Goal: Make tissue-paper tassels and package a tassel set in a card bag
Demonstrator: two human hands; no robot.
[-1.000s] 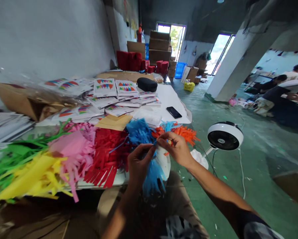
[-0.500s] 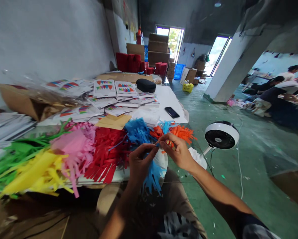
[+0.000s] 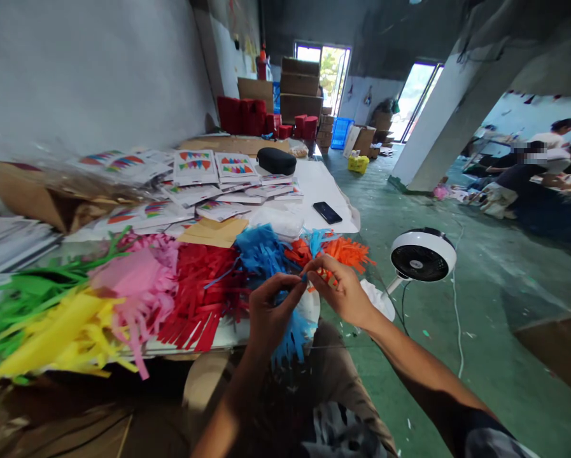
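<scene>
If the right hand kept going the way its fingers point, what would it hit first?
Most likely the left hand, whose fingertips face the right hand, with the blue paper fringe pinched between them.

Surroundings: table and floor.
I see printed cards (image 3: 194, 167), a black case (image 3: 276, 161) and a phone (image 3: 327, 212) on the white table (image 3: 319, 181), with red, pink, yellow and green fringed paper (image 3: 137, 280) along its near edge. A white fan (image 3: 422, 256) stands on the floor just beside it.
</scene>
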